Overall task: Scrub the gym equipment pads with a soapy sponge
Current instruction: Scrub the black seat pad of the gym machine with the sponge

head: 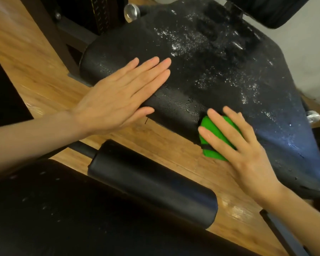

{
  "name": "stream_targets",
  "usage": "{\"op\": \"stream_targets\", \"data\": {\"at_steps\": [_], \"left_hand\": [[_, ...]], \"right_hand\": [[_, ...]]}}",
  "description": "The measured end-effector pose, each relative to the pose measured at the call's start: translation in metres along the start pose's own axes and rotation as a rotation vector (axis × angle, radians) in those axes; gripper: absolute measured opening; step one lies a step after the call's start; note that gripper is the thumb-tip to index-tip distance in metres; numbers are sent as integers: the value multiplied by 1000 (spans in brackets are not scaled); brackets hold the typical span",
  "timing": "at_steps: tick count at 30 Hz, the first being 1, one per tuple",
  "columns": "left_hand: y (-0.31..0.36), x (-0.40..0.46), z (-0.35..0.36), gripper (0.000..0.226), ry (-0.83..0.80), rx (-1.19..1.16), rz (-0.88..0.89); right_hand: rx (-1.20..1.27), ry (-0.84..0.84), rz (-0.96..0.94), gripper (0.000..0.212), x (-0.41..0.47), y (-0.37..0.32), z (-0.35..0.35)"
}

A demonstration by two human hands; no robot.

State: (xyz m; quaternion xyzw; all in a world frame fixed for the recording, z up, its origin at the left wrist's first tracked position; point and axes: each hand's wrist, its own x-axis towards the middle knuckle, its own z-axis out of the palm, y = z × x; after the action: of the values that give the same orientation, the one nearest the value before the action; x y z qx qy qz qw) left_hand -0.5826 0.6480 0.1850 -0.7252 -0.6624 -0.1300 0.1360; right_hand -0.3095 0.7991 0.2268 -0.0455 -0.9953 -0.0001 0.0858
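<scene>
green sponge [213, 137] is pressed on wet pad [220, 71] by flat-fingered r hand [248, 156]; l hand [118, 97] is laid flat on pad.

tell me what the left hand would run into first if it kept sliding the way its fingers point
Probably nothing solid at first: the left hand lies flat on the seat pad, fingers aimed up and right, so it would slide into the soap suds. Beyond them, depth is unclear.

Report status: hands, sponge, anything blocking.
Left hand flat on the seat pad, fingers straight. Right hand pressing the green sponge against the pad's front edge. Suds across the top. Nothing blocking.
</scene>
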Motion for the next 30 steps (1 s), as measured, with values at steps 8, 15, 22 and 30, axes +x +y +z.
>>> {"op": "stream_targets", "data": {"at_steps": [8, 15, 22, 30], "left_hand": [[-1, 0, -1, 63, 3, -2, 8], [2, 0, 0, 62, 7, -9, 2], [-24, -9, -8, 66, 35, -48, -187], [-25, -10, -9, 65, 20, -79, -214]], "right_hand": [[-170, -4, -140, 55, 20, -3, 18], [-259, -33, -254, 48, 47, -25, 22], [-205, -52, -93, 59, 8, -9, 9], [-9, 34, 111, 54, 55, -22, 11]]}}
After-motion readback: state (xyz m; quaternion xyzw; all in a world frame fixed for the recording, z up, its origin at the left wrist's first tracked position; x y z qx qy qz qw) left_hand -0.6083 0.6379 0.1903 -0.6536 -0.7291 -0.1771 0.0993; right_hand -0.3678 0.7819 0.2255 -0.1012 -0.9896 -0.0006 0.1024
